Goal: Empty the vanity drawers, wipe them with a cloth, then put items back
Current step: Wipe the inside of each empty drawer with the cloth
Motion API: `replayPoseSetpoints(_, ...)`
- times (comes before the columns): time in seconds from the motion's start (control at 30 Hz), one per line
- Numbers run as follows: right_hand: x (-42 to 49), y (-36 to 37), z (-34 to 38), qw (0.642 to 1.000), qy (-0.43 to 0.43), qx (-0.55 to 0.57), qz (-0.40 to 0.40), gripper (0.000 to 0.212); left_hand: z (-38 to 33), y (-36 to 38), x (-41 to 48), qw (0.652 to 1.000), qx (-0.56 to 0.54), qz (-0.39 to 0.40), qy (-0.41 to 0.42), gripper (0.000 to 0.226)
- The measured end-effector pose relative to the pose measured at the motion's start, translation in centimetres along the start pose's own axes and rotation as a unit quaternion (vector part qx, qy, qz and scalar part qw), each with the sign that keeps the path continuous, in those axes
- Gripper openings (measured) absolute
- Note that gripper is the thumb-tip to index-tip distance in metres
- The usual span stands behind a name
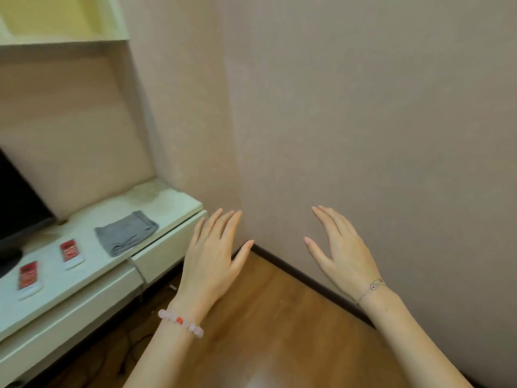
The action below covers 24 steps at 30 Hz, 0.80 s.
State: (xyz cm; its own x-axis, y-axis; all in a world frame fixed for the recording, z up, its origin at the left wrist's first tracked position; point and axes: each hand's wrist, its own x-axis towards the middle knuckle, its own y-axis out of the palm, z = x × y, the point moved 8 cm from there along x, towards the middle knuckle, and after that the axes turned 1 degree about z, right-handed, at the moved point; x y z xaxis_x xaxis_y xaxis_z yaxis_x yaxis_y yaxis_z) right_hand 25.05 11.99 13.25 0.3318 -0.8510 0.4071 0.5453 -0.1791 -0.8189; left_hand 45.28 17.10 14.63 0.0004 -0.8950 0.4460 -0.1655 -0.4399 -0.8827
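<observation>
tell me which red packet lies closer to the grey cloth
The upper red packet, just left of the grey cloth; the lower red packet sits farther left.

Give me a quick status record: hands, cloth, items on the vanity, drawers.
left hand: open, fingers straight, holds nothing
right hand: open, holds nothing
grey cloth: folded, on vanity top, near its right end
red packets: two, on the top, left of the cloth
drawers: untouched, insides not visible

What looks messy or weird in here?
The white top has a dull, blotchy patch in its back corner by the wall, behind the grey cloth. It looks like a stain or dust. Nothing looks spilled.
</observation>
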Motion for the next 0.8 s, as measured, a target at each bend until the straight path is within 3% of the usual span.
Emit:
replayPoseSetpoints(0.3, 8.5, 10.9, 10.7, 0.989, -0.112, 0.054, 0.077, 0.059, 15.3, -2.5, -2.7, 0.987, 0.076, -0.005, -0.142, 0.062)
replayPoseSetpoints(0.8, 22.8, 25.8, 18.9, 0.941, -0.263, 0.123, 0.176, 0.057, 29.3, 0.7, -0.3, 0.932, 0.128, -0.014, -0.340, 0.059)
